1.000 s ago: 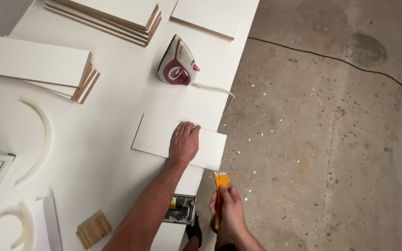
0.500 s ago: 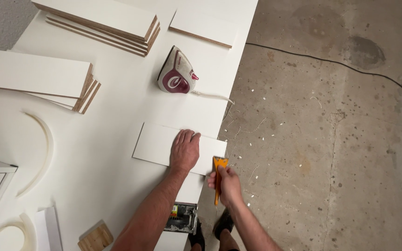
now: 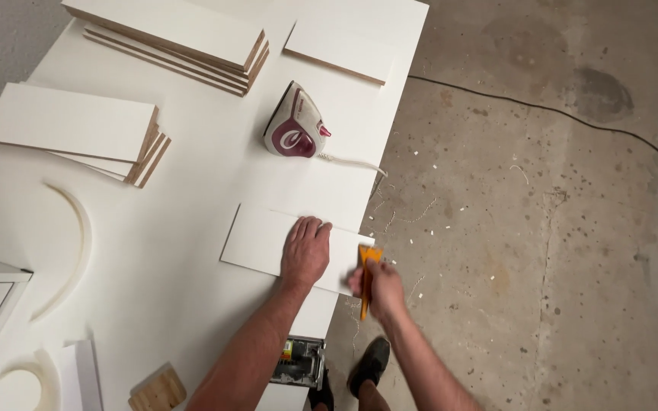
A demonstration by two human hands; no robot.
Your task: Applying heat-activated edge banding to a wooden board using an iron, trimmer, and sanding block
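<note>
A flat white panel lies near the worktop's right edge, low in the view, its short right end reaching the edge. The left hand rests palm down on the panel's right half, fingers spread and pointing toward 12 o'clock, pressing it flat. At 3 o'clock of that hand, just beside the panel's right end, the right hand is closed around an orange hand tool; the tool's broad orange head sits at the panel's edge, its narrow handle running down toward 6 o'clock through the fist. The hand is blurred, so whether the head touches the edge cannot be told.

At 12 o'clock of the panel stands a white and maroon clothes iron, its white cord trailing to the worktop edge. Beyond it, at 12 o'clock, lies a single white board; at 11 o'clock a stack of white boards with brown edges; at 10 o'clock a second, smaller stack. A curved white strip lies at 9 o'clock. At 6 o'clock, a power tool hangs at the worktop's edge, with a small wooden block at 7 o'clock. On the concrete floor to the right are pale shavings, a black cable and a dark shoe
</note>
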